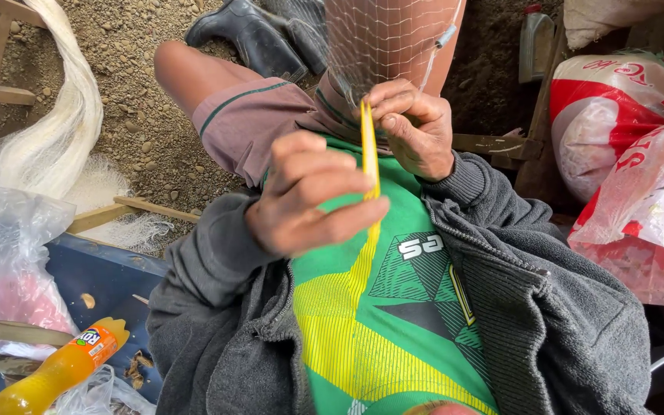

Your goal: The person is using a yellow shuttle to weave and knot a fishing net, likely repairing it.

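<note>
Gravel ground (128, 115); slim flat yellow netting needle (369, 146), upright, pinched by left hand (309, 196).

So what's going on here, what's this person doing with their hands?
A seated person is working on a fine mesh net stretched up in front of them. The left hand holds a thin yellow needle-like tool upright, while the right hand pinches the net's lower edge beside it. Black rubber boots lie on the gravel beyond.

Two hands counted, left hand (305, 196) and right hand (413, 127), one yellow netting needle (369, 150), one net (382, 38), one orange bottle (59, 369), two rubber boots (259, 34), two red-and-white sacks (616, 115)
</note>
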